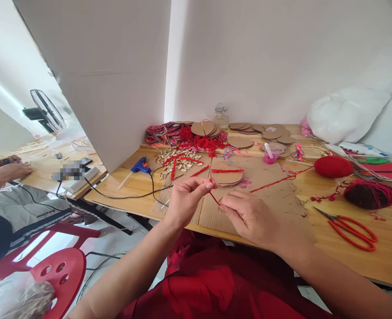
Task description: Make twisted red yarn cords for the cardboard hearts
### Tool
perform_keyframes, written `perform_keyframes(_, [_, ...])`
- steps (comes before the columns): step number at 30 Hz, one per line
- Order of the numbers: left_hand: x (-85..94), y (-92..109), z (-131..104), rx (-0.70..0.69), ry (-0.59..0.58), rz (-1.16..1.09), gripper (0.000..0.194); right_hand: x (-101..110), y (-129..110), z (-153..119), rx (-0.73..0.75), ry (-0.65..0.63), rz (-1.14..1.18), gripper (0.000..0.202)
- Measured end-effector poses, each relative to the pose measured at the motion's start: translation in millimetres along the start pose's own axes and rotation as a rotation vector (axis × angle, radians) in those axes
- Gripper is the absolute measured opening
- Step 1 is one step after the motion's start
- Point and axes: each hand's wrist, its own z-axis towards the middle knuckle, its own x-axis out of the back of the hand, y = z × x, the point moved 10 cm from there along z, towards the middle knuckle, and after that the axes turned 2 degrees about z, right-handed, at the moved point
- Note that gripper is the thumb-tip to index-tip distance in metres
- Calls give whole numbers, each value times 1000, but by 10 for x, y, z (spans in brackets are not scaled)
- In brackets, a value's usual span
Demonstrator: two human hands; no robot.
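Between my two hands runs a short stretch of red yarn (pixel 215 198). My left hand (pixel 191 197) pinches its upper end between thumb and fingertips. Closed on the lower end is my right hand (pixel 247 217), over the front of a cardboard sheet (pixel 265 199). Just beyond my hands lies a round cardboard disc (pixel 228 178) with a red yarn piece (pixel 227 170) across it. More twisted red pieces rest on a pile of pale shell-like bits (pixel 182 165). A red yarn strand (pixel 272 182) leads right to a red yarn ball (pixel 333 166).
A blue glue gun (pixel 141 165) with a trailing cord sits left. Red-handled scissors (pixel 353 230) and a dark red yarn ball (pixel 369 193) lie right. Cardboard discs (pixel 240 141), a pink cup (pixel 270 154) and a glass jar (pixel 221 116) stand behind. Another person's hand (pixel 14 170) is far left.
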Motion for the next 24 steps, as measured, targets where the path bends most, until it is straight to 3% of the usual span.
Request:
perform_keyframes(5, [-214, -153, -45, 34, -170, 218, 17, 295, -40, 18, 49, 56, -17, 24])
perform_keyframes(11, [-404, -405, -133, 218, -334, 160, 18, 501, 115, 30, 33, 120, 49, 25])
perform_keyframes(16, [-528, -445, -184, 407, -349, -112, 22, 455, 437, -54, -99, 153, 182, 22])
perform_keyframes(20, [-562, -375, -89, 424, -292, -307, 20, 318, 652, -176, -159, 139, 202, 22])
perform_keyframes(24, [-617, -353, 50, 403, -258, -413, 14, 219, 697, -288, -147, 127, 156, 21])
